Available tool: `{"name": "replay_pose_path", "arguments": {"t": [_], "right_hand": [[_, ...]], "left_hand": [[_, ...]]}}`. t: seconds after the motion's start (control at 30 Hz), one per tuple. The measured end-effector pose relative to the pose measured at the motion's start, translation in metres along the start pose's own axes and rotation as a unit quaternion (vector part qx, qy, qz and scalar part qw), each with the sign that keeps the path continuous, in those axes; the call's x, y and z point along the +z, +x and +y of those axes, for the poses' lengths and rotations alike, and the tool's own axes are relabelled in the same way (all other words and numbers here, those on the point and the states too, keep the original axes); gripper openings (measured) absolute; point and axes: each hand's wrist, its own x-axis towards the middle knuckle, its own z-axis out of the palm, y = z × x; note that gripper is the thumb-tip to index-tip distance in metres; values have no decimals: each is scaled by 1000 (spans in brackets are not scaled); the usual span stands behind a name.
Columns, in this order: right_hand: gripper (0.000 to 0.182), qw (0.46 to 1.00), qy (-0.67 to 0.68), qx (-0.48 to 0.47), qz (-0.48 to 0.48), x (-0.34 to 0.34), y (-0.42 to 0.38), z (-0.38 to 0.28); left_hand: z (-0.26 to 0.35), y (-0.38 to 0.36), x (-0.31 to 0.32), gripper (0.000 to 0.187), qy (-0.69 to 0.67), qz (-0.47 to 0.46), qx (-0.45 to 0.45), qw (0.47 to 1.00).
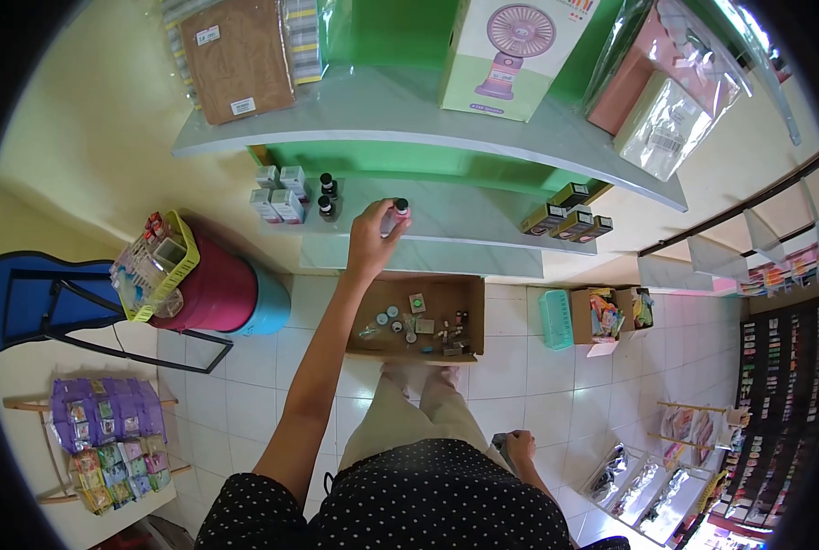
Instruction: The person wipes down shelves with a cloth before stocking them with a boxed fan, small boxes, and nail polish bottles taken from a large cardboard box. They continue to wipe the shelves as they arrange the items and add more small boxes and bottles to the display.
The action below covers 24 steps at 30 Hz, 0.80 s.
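My left hand [373,240] is raised to the middle shelf and grips a small bottle [398,216] with a black cap and pinkish contents. To its left on that shelf stand two dark bottles [327,207] with black caps, beside several small white boxes [286,203]. Low at my right side, my right hand [520,446] is closed on something grey, partly hidden by the fingers and too small to name. Below the shelf an open cardboard box [364,348] on the floor holds several small bottles, jars and boxes.
Small dark boxes [565,220] stand at the shelf's right end. The upper shelf [364,115] juts out above, bearing a fan box [510,55] and wrapped packages. A red bin [212,284] and a blue folded chair [52,293] are at left; a teal basket [556,319] is at right.
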Motion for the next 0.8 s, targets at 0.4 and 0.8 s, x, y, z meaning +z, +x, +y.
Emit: {"name": "replay_pose_path", "arguments": {"t": [0.4,0.8], "right_hand": [[28,998,31,-44,36,-23,-2,-42],[23,981,141,131,-10,55,-10,-1]], "left_hand": [[4,-4,-1,44,12,6,-12,1000],[25,-196,39,44,76,-280,61,955]]}}
